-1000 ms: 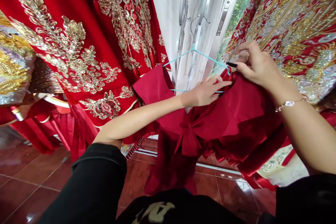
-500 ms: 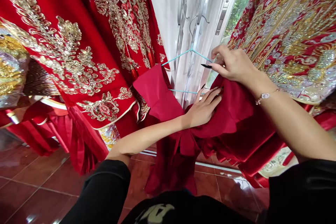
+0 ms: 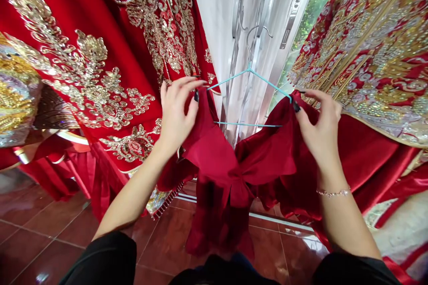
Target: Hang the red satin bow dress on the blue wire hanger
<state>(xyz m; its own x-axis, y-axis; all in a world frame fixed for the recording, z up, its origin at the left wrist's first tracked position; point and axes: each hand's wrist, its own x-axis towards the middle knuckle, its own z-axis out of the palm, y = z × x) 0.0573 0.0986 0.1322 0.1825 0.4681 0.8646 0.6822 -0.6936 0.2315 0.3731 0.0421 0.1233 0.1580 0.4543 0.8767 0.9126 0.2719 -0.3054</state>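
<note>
A dark red dress (image 3: 214, 153) with a knotted bow at its front hangs on a thin light-blue hanger (image 3: 267, 82) with a metal hook. My left hand (image 3: 179, 111) is at the dress's left shoulder, thumb and fingers closed around the cloth by the hanger's arm. At the other shoulder, my right hand (image 3: 323, 127) pinches the fabric over the hanger's right tip. The hanger's lower bar crosses the open neckline. Below, the skirt falls toward the floor, its hem partly hidden by my body.
Red garments with gold beading (image 3: 96, 53) hang close on the left, and another heavily beaded jacket (image 3: 377, 49) on the right. Behind the hanger stand a white curtain (image 3: 214, 9) and a door frame with a lock (image 3: 290, 22). Reddish tiles (image 3: 100, 227) cover the floor.
My left hand has moved from the dress's right side to its left shoulder. My right hand has shifted right and down to the hanger's tip, and the right shoulder cloth now sits over it.
</note>
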